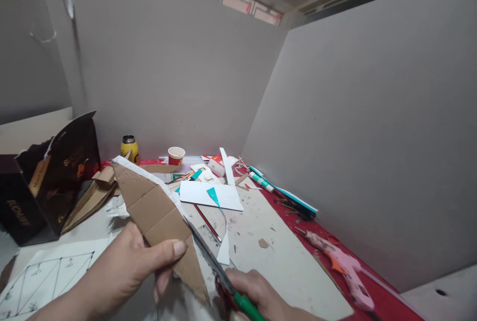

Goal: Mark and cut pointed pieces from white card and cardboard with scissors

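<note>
Far left, at 9 o'clock on the desk (283,261): dark paper bag (48,177), open, with a tag hanging at its front. Sheet with drawn lines (40,274) lies at 8 o'clock, flat, partly under my left wrist.

My left hand (126,266): grip closed on the cardboard (156,214), thumb on top of the brown face, fingers curled underneath. The cardboard is a long pointed piece, held tilted above the desk, one end toward 11 o'clock, the sharp tip toward 5 o'clock. White backing shows along its upper edge.

Behind it at 11 o'clock: yellow bottle (129,147) against the wall. Paper cup (176,155) at 12 o'clock, upright, red band.

Scissors (210,256): blades lie along the right edge of the cardboard, touching it. How far the blades stand apart I cannot tell. Green handle at 6 o'clock.

My right hand (261,293): grip closed around the scissor handles, low in view, partly cut off by the frame edge.

Centre of desk: white card (208,194) with a teal triangle on it, scraps around it. Glue stick (261,181) at 1 o'clock, lying down. Glue gun (345,266), pink, at 4 o'clock on the red cover, well apart from my hands.
</note>
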Tool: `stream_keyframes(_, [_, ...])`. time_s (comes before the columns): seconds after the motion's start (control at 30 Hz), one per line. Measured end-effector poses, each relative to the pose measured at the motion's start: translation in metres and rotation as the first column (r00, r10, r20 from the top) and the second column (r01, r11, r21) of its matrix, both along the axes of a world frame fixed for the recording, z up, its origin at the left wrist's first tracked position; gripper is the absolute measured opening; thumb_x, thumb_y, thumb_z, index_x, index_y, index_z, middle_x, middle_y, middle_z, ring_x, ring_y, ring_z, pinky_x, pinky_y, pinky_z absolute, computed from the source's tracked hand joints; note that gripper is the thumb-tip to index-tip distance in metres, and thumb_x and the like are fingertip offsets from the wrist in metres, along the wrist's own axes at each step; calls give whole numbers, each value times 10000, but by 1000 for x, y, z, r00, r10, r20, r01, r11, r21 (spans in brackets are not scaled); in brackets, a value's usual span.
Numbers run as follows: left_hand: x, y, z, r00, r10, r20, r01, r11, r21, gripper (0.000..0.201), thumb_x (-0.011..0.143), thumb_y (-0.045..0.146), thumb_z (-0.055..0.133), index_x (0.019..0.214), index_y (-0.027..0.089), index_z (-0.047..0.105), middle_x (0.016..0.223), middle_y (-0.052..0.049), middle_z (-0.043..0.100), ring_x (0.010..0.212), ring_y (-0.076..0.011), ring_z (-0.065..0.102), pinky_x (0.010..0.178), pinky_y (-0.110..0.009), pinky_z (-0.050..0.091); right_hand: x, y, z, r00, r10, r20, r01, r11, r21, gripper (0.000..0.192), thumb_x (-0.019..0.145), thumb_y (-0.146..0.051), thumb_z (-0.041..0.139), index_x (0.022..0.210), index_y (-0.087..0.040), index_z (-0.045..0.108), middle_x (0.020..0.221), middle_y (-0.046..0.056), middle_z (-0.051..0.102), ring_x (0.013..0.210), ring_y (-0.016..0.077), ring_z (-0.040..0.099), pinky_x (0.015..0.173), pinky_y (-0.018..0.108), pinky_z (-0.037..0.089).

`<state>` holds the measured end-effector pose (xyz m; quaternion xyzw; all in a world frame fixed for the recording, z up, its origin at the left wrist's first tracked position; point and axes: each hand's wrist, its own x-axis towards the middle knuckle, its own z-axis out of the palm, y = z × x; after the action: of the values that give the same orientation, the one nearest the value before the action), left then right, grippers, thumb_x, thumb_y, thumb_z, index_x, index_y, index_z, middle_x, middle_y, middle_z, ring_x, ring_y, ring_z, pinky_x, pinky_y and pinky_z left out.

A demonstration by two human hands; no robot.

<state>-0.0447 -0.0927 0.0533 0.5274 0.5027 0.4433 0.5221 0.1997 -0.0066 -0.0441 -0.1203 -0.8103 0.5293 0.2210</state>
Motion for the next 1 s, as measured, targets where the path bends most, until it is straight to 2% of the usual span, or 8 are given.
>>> stream_keyframes(0.17, [-1, -1, 1, 1000, -28, -12, 28, 1000, 12, 546, 834, 561, 594, 414, 231, 478, 401, 3, 493, 476, -160, 504, 605, -280, 433, -1, -2, -5, 1000, 8, -29, -8, 1000, -6, 476, 876, -658, 529, 786, -192, 487, 531, -85, 327, 427, 55, 267, 379, 199, 209])
stream_keyframes(0.3, [-2, -1, 0, 999, -37, -11, 37, 999, 19, 542, 846, 546, 592, 424, 225, 482, 404, 0, 499, 491, -162, 525, 620, -276, 443, -5, -4, -10, 997, 27, -77, -26, 1000, 18, 463, 829, -630, 600, 749, -199, 450, 519, -86, 322, 417, 49, 261, 367, 194, 207])
stream_keyframes(0.47, [-3, 2, -1, 999, -32, 15, 31, 999, 10, 517, 836, 543, 615, 460, 206, 507, 373, 26, 469, 425, -124, 471, 570, -251, 423, -4, -5, -12, 1000, -8, -29, 8, 1000, 10, 496, 812, -678, 590, 751, -208, 444, 516, -94, 298, 416, 49, 251, 371, 200, 200])
stream_keyframes(0.6, [-1, 2, -1, 999, -32, 10, 32, 999, -6, 508, 817, 558, 622, 471, 204, 507, 363, 27, 465, 417, -119, 462, 567, -252, 419, -2, -5, -6, 1000, -17, 3, 17, 1000, 1, 492, 827, -677, 570, 796, -194, 486, 541, -86, 304, 442, 58, 251, 390, 206, 203])
stream_keyframes(0.77, [8, 0, -3, 999, -38, 16, 40, 995, -91, 496, 761, 581, 644, 465, 214, 488, 382, 18, 480, 398, -117, 437, 505, -260, 390, -7, -7, 5, 1000, -2, 26, 2, 1000, 3, 490, 873, -671, 497, 853, -181, 509, 596, -61, 353, 497, 77, 285, 436, 212, 244])
stream_keyframes(1.0, [11, 0, 1, 997, -53, 56, 59, 993, -99, 487, 740, 585, 651, 472, 213, 487, 387, 25, 462, 402, -111, 420, 481, -255, 373, -12, -15, 22, 1000, -4, 19, 4, 1000, -2, 463, 911, -637, 455, 858, -179, 500, 640, -43, 385, 512, 83, 319, 478, 225, 289])
